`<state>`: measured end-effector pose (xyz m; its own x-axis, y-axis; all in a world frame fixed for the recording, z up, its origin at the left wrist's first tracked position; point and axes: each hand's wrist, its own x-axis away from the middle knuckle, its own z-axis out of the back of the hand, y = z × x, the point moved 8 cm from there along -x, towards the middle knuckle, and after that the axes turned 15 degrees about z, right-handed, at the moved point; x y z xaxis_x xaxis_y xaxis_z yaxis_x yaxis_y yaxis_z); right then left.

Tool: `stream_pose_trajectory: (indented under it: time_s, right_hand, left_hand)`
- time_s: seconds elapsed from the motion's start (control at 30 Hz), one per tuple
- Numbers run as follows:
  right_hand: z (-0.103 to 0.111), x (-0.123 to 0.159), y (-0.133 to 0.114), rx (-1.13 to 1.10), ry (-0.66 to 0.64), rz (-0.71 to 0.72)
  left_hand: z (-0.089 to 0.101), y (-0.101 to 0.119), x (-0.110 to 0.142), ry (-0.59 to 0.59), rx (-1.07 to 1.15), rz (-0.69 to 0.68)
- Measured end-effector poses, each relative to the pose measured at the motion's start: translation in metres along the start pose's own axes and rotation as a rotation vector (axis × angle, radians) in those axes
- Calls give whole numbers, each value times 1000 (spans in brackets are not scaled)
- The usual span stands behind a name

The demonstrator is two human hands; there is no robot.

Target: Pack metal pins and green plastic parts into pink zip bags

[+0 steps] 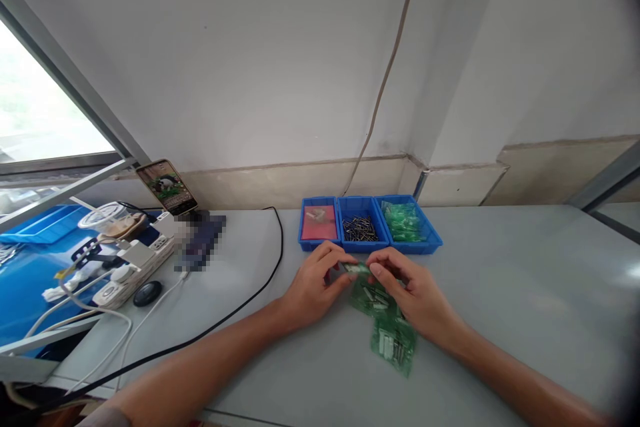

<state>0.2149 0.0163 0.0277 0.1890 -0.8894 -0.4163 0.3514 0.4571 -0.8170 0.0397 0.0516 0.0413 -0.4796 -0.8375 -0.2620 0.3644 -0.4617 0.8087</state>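
Note:
My left hand [316, 281] and my right hand [411, 288] face each other over the table in front of the blue bins. Between their fingertips is a small green plastic bag [357, 268] with something pale in it, and both hands pinch it. Below it lies another green bag [374, 299] with white and dark slim pieces, partly under my right hand. Nearer to me, a further green bag [394, 345] lies flat, showing white plugs and dark screws through the film.
Three blue bins stand by the wall: one with a red bag [319, 229], one with dark screws [360, 229], one with green bags [403, 221]. At left are a propped phone [167, 187], a power strip [135, 269], a black mouse-like object [147, 293] and a black cable [235, 311].

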Motion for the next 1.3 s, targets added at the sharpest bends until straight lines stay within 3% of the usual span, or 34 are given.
stream_pose_trajectory:
  time_s: [0.27, 0.43, 0.63, 1.17, 1.3]
  right_hand:
    - [1, -4, -10, 158, -7, 156]
    - [0, 1, 6, 108, 1, 21]
    - [3, 3, 3, 35, 75, 79]
    - [4, -3, -17, 338, -47, 299]
    - [25, -8, -29, 510, 112, 416]
  left_hand:
    - [1, -3, 1, 16, 0, 38]
    - [-1, -16, 2, 8, 79, 120]
    - [-4, -14, 3, -21, 99, 82]
    - [-11, -14, 4, -92, 29, 111]
    - [-8, -16, 4, -57, 56, 138]
